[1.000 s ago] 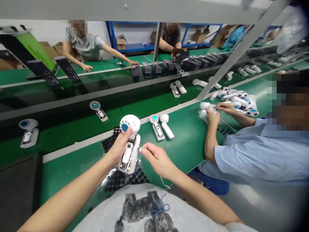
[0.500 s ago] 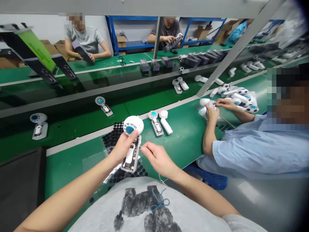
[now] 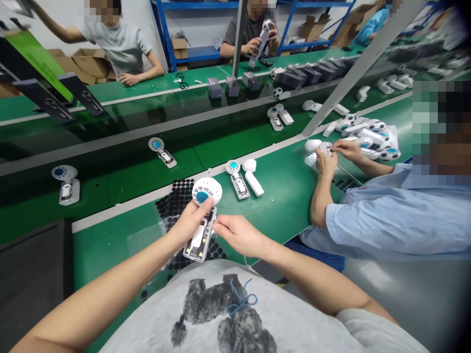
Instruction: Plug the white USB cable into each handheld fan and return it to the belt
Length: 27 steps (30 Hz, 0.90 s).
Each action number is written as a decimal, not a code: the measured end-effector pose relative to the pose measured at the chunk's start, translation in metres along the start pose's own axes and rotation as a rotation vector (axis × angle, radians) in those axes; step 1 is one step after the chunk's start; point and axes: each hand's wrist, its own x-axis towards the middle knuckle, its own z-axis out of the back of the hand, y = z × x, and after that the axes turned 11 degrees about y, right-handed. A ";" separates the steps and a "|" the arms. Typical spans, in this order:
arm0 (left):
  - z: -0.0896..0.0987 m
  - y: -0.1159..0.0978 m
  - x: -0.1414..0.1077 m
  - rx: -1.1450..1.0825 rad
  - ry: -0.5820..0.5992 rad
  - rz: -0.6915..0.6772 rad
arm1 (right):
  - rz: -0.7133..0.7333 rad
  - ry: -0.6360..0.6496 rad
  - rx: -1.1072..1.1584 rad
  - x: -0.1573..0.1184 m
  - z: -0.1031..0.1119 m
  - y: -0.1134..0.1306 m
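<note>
My left hand (image 3: 191,216) is closed around a handheld fan (image 3: 200,238) with a round white head, a blue centre and a clear handle showing a circuit board. The thumb lies at the neck, and the handle tilts down toward my lap. My right hand (image 3: 243,236) pinches a small cable plug at the handle's right side; the fingertips hide it, and I cannot tell how far it is in. A thin white cable (image 3: 247,263) hangs below this hand. Just beyond lie another clear-handled fan (image 3: 240,184) and a white-handled fan (image 3: 254,182).
Black round pads (image 3: 176,196) lie under and around my hands. Behind the bench edge, a green conveyor belt (image 3: 121,171) carries several fans. A co-worker's hands (image 3: 327,159) handle a fan at right, beside a pile of fans (image 3: 371,137). A slanted metal post (image 3: 346,88) stands ahead.
My right fingers have come closer to the handle, covering the metal tip seen before. Belt fans shifted slightly right. Across the line, one person let go of a box and raised an arm.
</note>
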 end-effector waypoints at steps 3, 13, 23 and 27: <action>0.002 0.006 0.002 -0.082 0.042 0.091 | -0.019 0.055 0.028 0.003 0.000 -0.004; 0.008 0.047 0.049 0.289 -0.060 0.033 | -0.155 -0.021 0.046 0.032 -0.012 -0.041; 0.108 0.044 0.076 0.161 -0.501 0.258 | -0.331 -0.347 0.177 -0.032 0.050 -0.085; 0.063 0.054 0.114 0.023 -0.311 0.164 | -0.192 -0.171 0.290 0.011 0.022 -0.087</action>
